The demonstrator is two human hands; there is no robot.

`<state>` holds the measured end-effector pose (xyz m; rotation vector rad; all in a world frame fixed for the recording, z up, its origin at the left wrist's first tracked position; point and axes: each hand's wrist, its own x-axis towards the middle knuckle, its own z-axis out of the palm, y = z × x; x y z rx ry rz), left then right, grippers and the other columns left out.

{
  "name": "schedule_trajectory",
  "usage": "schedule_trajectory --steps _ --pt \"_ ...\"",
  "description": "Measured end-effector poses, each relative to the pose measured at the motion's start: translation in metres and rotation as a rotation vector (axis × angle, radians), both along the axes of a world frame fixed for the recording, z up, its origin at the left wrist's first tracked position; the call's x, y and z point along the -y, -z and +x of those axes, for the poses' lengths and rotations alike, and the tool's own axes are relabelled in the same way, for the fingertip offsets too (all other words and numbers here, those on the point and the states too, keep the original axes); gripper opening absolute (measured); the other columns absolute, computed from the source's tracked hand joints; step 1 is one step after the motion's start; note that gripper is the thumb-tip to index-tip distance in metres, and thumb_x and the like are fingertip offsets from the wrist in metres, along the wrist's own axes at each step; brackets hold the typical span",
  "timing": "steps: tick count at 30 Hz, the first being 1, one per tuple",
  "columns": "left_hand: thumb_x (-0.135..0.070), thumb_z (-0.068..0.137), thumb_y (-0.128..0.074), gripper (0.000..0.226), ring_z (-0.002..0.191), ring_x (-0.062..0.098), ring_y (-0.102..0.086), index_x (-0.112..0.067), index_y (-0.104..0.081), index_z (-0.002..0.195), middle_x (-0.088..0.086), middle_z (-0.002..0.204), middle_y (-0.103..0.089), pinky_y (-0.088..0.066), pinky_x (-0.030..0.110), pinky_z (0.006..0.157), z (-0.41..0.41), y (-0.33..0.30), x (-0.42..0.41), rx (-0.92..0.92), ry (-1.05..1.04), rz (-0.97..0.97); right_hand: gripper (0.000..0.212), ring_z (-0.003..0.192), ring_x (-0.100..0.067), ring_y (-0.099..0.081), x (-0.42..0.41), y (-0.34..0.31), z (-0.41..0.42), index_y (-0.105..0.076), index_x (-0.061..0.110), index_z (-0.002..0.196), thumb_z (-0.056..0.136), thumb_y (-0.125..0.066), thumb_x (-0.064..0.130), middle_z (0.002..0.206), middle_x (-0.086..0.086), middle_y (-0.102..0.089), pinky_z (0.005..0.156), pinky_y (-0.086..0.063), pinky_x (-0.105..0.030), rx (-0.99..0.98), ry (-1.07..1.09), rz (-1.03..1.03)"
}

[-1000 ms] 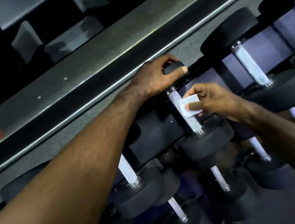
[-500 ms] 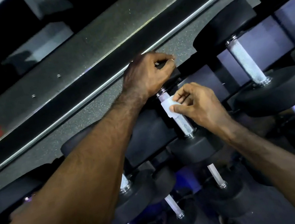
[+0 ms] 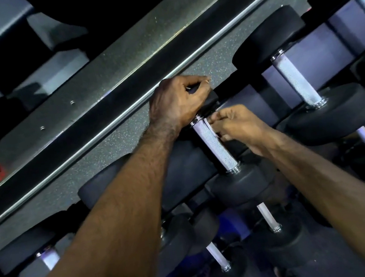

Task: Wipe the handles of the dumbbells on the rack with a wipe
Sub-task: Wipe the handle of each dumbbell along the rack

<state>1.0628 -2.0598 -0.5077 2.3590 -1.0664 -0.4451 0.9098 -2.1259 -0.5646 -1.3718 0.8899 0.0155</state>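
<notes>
The left hand (image 3: pixel 179 104) grips the upper head (image 3: pixel 209 102) of one dumbbell on the rack (image 3: pixel 309 59), fingers curled over it. The right hand (image 3: pixel 235 126) is at the upper end of that dumbbell's handle (image 3: pixel 215 143), fingers bent against its right side. The wipe (image 3: pixel 208 125) shows only as a thin pale strip between those fingers and the handle; it appears pinched there, though most of it is hidden.

Progress, as judged: wiping of this handle is under way near its top. The knurled length below the fingers, down to the lower collar, is uncovered; whether it is already wiped cannot be told. The neighbouring handle (image 3: pixel 297 82) to the right and the handles on the lower rows (image 3: pixel 267 218) carry no hand and no wipe; their state cannot be told, so they probably remain.
</notes>
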Motion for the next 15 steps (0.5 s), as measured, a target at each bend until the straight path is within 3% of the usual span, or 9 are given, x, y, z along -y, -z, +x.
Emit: schedule_trajectory --steps 1,3,5,9,10,12,15 --pt "-0.069 0.082 -0.049 0.05 0.089 -0.001 -0.069 -0.048 -0.082 0.114 -0.027 0.111 -0.079 -0.039 0.01 0.055 -0.001 -0.001 0.0 -0.001 0.001 0.0 0.011 0.072 -0.02 -0.049 0.0 0.003 0.002 -0.069 -0.001 0.088 0.09 -0.058 0.0 0.078 -0.01 -0.06 0.062 -0.04 -0.03 -0.014 -0.025 -0.02" --pt "-0.066 0.084 -0.052 0.047 0.088 0.001 -0.072 -0.048 -0.082 0.116 -0.027 0.114 -0.078 -0.046 0.014 0.063 0.0 0.0 0.0 -0.01 -0.005 -0.006 0.015 0.071 -0.021 -0.047 0.0 0.009 -0.01 -0.065 -0.011 0.091 0.087 -0.056 -0.001 0.075 -0.01 -0.057 0.062 -0.039 -0.032 -0.084 -0.149 -0.067" --pt "-0.067 0.083 -0.052 0.046 0.082 0.003 -0.073 -0.05 -0.081 0.116 -0.028 0.115 -0.078 -0.054 0.021 0.074 0.0 0.0 -0.001 -0.027 -0.024 0.0 0.017 0.069 -0.016 -0.055 0.002 0.009 -0.027 -0.074 -0.004 0.093 0.088 -0.058 -0.002 0.074 -0.006 -0.068 0.065 -0.045 -0.032 -0.173 -0.278 -0.048" --pt "-0.065 0.091 -0.059 0.036 0.048 -0.011 -0.05 -0.051 -0.08 0.116 -0.026 0.094 -0.077 -0.041 0.019 0.056 0.001 0.001 -0.001 -0.03 -0.022 0.04 0.015 0.074 -0.019 -0.06 0.009 -0.001 -0.01 -0.078 0.0 0.095 0.087 -0.066 -0.003 0.083 -0.019 -0.075 0.071 -0.046 -0.034 -0.071 -0.204 0.009" --pt "-0.065 0.09 -0.059 0.037 0.049 -0.012 -0.051 -0.051 -0.08 0.117 -0.025 0.093 -0.077 -0.041 0.019 0.056 0.0 0.0 -0.001 -0.031 -0.02 0.045 0.014 0.075 -0.021 -0.059 0.01 -0.003 -0.002 -0.077 -0.002 0.095 0.087 -0.065 -0.005 0.083 -0.021 -0.074 0.07 -0.045 -0.033 -0.025 -0.139 0.019" --pt "-0.07 0.084 -0.053 0.045 0.072 -0.012 -0.064 -0.053 -0.079 0.116 -0.026 0.107 -0.079 -0.054 0.021 0.07 0.0 0.0 0.0 -0.038 -0.022 0.033 0.017 0.071 -0.017 -0.056 0.008 -0.003 0.001 -0.075 0.003 0.089 0.088 -0.061 -0.007 0.077 -0.011 -0.069 0.066 -0.045 -0.03 0.005 -0.085 -0.014" --pt "-0.077 0.075 -0.044 0.058 0.098 0.003 -0.074 -0.055 -0.079 0.116 -0.029 0.118 -0.076 -0.061 0.028 0.087 -0.002 0.0 0.0 -0.057 -0.033 0.032 0.014 0.069 -0.014 -0.062 0.0 0.013 -0.03 -0.077 0.01 0.079 0.08 -0.064 0.004 0.076 -0.003 -0.076 0.07 -0.051 -0.036 -0.052 -0.211 -0.111"
